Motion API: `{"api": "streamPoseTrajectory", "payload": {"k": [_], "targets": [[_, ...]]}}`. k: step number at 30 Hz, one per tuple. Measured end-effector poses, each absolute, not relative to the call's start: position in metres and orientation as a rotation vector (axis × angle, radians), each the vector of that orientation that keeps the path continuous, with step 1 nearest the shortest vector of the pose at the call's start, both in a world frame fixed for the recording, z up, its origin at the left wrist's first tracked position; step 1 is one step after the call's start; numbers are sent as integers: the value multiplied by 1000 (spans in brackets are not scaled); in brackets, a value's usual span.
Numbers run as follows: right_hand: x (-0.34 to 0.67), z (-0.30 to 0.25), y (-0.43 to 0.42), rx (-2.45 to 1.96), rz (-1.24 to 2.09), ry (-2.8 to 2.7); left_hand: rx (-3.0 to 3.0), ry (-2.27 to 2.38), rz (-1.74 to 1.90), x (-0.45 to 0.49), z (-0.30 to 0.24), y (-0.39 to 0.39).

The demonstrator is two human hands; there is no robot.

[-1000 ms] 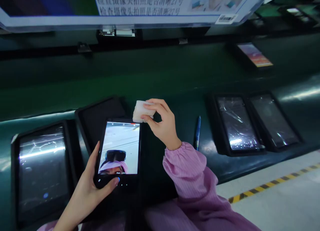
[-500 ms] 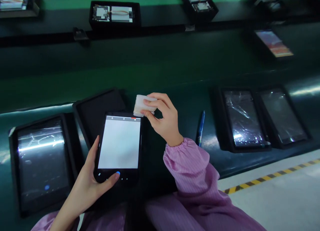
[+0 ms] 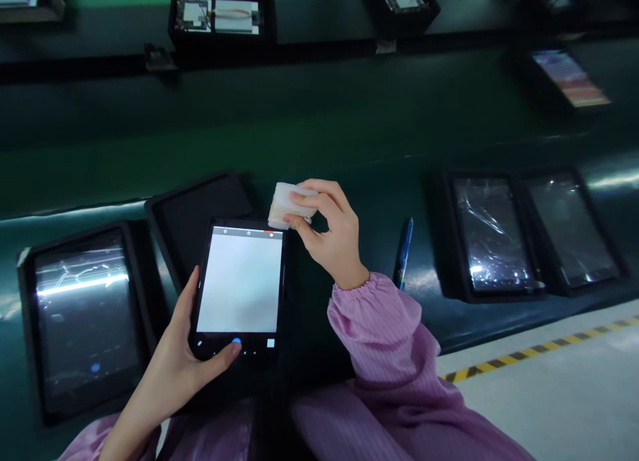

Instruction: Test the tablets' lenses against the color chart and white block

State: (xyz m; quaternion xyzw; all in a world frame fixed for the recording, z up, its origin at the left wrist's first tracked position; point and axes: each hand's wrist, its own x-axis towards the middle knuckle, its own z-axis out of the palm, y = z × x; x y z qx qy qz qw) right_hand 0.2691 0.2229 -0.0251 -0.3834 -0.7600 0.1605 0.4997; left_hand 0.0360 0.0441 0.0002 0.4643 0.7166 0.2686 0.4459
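Note:
My left hand [image 3: 192,351] grips a black tablet [image 3: 238,281] by its lower left side, with the thumb on the lower bezel beside a blue round button on the display. The tablet's screen is lit and nearly all white, with a grey bar along the top. Pinched in my right hand [image 3: 329,231] is a white block [image 3: 289,205], perhaps foam or folded cloth, held at the tablet's upper right corner. Whether the block touches the tablet I cannot tell. Right of my right sleeve lies a blue pen [image 3: 405,251].
Behind the tablet lies a dark empty tray [image 3: 200,208]. A film-covered tablet [image 3: 84,314] rests at left, two more at right, one of them a tablet [image 3: 494,235] in a black tray. Farther back are an open device [image 3: 222,15] and a lit screen [image 3: 572,78]. Striped tape [image 3: 529,353] marks the floor.
A small white square now shows at the lower right of the tablet's display. The view has shifted slightly; both hands keep nearly the same pose and hold.

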Motion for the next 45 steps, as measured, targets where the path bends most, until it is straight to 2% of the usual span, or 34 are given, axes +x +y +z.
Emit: {"api": "streamPoseTrajectory", "payload": {"k": [29,33,38,42,45], "targets": [[267,-26,222,-989,404,-1840,1191,1685,634,23,0,43],[272,-20,222,-1065,485,-1786,972,1609,715,15,-8,42],[304,-11,227,-1380,455,-1675,357,1693,871,16,-15,40],[311,-3,224,-1449,205,-1606,366,1706,1003,24,-17,40],[292,0,213,-1274,397,-1590,428,1641,1087,28,-25,37]]}}
